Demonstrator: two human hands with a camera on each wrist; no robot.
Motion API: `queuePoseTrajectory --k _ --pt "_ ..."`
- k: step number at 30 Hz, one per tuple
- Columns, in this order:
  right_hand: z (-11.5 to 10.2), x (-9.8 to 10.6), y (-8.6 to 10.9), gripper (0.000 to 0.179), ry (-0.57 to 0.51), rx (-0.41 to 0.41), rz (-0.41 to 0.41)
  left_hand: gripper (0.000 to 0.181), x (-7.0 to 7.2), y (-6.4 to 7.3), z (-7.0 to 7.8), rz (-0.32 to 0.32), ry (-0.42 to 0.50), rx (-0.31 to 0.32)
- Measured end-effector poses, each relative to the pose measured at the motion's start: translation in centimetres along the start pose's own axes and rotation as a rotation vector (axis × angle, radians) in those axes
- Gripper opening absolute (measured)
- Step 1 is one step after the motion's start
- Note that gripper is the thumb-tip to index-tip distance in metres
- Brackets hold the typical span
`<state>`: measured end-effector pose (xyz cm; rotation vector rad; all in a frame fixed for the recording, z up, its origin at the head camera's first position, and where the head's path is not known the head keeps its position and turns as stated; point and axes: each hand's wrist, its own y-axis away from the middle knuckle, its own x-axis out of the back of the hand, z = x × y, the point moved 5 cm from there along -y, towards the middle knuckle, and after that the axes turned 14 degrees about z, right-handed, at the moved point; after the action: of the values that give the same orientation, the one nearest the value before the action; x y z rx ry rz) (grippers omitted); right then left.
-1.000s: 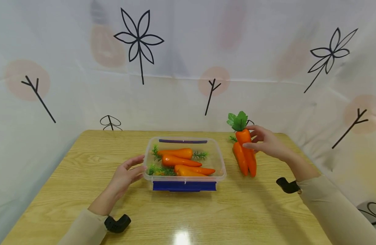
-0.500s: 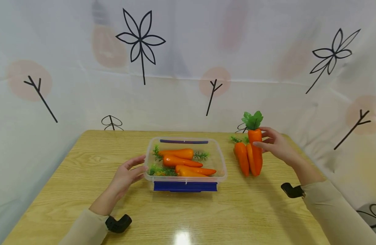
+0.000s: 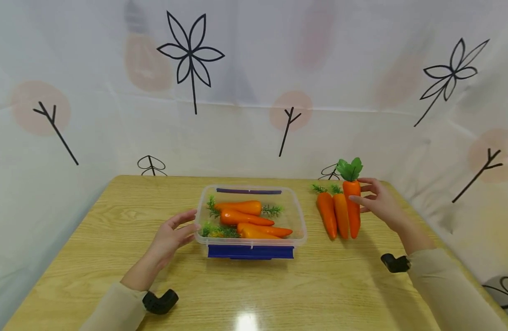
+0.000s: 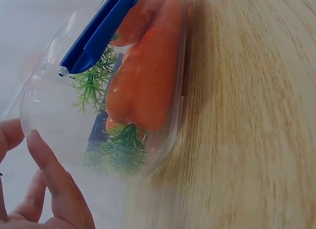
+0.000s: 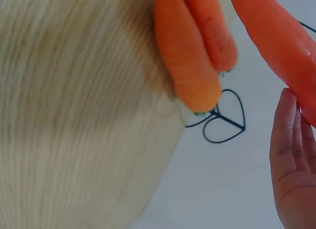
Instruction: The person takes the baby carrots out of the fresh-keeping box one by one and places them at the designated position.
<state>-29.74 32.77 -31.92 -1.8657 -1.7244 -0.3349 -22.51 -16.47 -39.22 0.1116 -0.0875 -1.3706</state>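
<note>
My right hand (image 3: 380, 204) holds a toy carrot (image 3: 353, 218) with broad green leaves, thumb in front and fingers behind near its top. The carrot stands nearly upright at the right of the table, tip down. Just left of it lie two more toy carrots, an orange one (image 3: 341, 214) and a redder one (image 3: 326, 214), both with feathery green tops. My left hand (image 3: 171, 234) rests its fingertips against the left rim of a clear plastic box (image 3: 251, 241) with blue clips, fingers loosely bent. Inside the box lie several toy carrots (image 4: 143, 86) with feathery greens.
The wooden table (image 3: 254, 294) ends at the back against a white cloth (image 3: 237, 147) printed with line-drawn plants. More of that cloth hangs at both sides. A black wrist device (image 3: 159, 302) sits on the left forearm, and another (image 3: 395, 263) on the right.
My right hand has moved right and slightly down with the leafy carrot, so the orange carrot behind it now shows fully. My left hand and the box have stayed in place.
</note>
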Motion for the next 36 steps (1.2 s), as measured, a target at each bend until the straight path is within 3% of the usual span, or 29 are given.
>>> queuePoseTrajectory --k 12,23,29,36 --pt "3.4 0.0 -0.4 0.071 -0.028 -0.070 0.017 0.054 -0.1 0.0 -0.1 0.006 0.023 0.003" --pt "7.0 -0.5 -1.2 0.078 -0.069 -0.260 0.015 0.053 -0.2 -0.2 -0.2 0.018 0.023 0.006" --pt "8.0 -0.8 -1.4 0.077 -0.080 -0.327 0.009 0.053 -0.1 -0.2 -0.2 0.020 0.021 0.007" --pt "8.5 -1.2 -1.7 0.074 -0.069 -0.349 -0.028 0.052 -0.1 -0.2 -0.2 0.021 0.007 0.005"
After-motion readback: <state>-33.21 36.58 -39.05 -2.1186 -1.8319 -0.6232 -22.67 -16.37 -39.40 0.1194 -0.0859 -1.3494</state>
